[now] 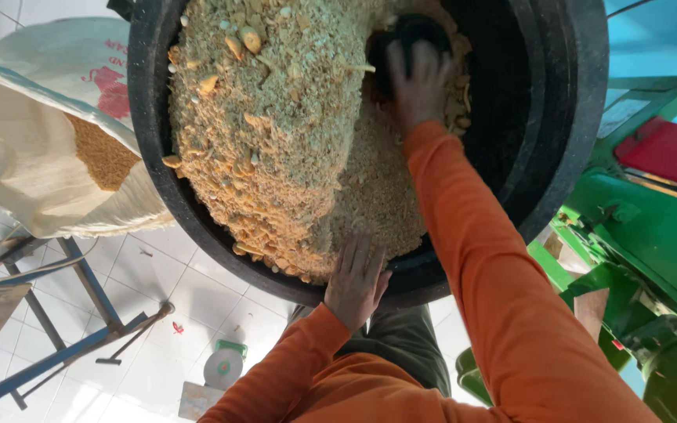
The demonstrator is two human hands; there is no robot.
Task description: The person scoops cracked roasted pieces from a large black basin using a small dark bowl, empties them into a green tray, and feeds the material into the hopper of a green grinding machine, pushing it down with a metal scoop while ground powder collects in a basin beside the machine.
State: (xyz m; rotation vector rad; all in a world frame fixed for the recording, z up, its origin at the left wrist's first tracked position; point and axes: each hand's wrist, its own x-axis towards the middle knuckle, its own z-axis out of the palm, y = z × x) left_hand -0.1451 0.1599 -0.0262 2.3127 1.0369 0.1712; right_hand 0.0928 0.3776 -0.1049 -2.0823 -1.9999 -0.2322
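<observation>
One white tiled floor (pixel 197 274) below; my right hand (pixel 419 78) clamps a black scoop (pixel 405 35) in crumbly feed (pixel 291 133), left hand (pixel 356 282) fingers spread on the black tub's rim (pixel 158 149).

Inside the black tub (pixel 566 117), the heaped feed mix (pixel 291 133) fills the left and centre, piled up to the near rim. Open room remains only along the right inner wall, beyond the right hand (pixel 419 78). The left hand (pixel 356 282) occupies the near rim. Outside, 1 open sack (pixel 33 149) crowds the tub's left; green machinery (pixel 652 235) closes the right.
</observation>
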